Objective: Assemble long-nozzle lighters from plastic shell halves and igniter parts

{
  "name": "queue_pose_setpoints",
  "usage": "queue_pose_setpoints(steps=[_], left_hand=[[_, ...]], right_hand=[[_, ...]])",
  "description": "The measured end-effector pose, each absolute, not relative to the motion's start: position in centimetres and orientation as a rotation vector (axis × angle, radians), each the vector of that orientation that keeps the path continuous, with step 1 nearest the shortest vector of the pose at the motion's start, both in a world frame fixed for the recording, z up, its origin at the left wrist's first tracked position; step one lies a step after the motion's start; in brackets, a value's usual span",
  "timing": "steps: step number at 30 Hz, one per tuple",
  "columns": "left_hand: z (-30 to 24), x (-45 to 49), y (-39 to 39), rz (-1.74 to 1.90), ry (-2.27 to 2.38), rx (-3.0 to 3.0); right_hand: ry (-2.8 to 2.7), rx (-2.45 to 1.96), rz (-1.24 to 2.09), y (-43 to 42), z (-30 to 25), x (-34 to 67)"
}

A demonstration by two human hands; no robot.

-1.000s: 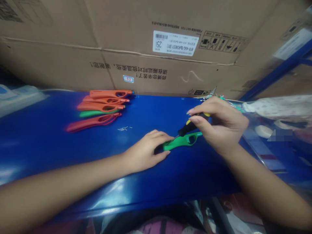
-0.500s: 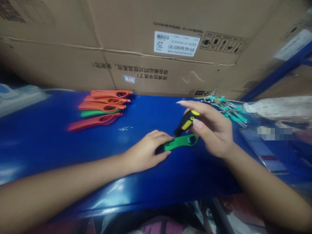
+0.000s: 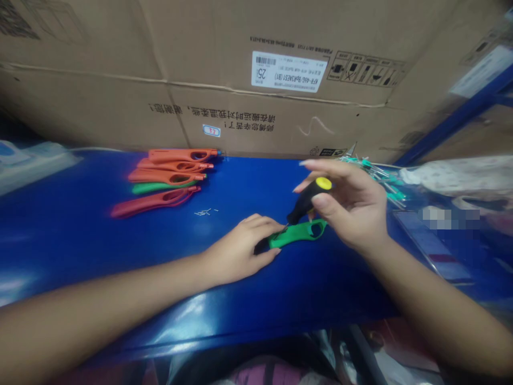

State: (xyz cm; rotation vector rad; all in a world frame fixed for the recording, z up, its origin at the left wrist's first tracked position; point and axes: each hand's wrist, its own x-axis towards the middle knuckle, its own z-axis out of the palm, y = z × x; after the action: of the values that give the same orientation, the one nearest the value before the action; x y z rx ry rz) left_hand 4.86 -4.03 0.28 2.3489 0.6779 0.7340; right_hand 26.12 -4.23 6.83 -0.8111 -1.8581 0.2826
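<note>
My left hand (image 3: 240, 250) rests on the blue table, its thumb and fingers gripping one end of a green lighter handle (image 3: 294, 235). The far end of that handle, with a finger-sized opening, points right. My right hand (image 3: 356, 211) holds a short screwdriver (image 3: 303, 202) with a black and yellow grip, tilted, between the thumb and loosely curled fingers. Its shaft runs down to the green handle beside my left fingertips; the exact contact at the tip is hidden. A few tiny screws (image 3: 205, 212) lie on the table behind my left hand.
Several orange and red lighters (image 3: 170, 176) lie at the back left. Teal and metal parts (image 3: 390, 187) are piled at the back right, near a white bag (image 3: 460, 176). A phone (image 3: 430, 246) lies at right. A large cardboard box (image 3: 200, 53) stands behind the table (image 3: 224, 305).
My right hand has shifted slightly right, its fingers spread a little more, and the screwdriver has turned in it, so its yellow end cap now shows. My left hand stays put on the green handle.
</note>
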Motion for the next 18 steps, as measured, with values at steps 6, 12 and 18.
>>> queue_pose_setpoints(steps=[6,12,18], left_hand=[[0.3,4.9,-4.0,0.711,0.676,2.356],[0.3,4.8,-4.0,0.728,0.682,2.362],[0.4,4.9,-4.1,0.723,0.693,2.353]], right_hand=[[-2.036,-0.740,-0.012,-4.4,7.8,26.7],[-2.081,-0.743,0.069,-4.9,8.3,26.8],[-2.090,-0.753,0.132,-5.2,8.1,26.6]])
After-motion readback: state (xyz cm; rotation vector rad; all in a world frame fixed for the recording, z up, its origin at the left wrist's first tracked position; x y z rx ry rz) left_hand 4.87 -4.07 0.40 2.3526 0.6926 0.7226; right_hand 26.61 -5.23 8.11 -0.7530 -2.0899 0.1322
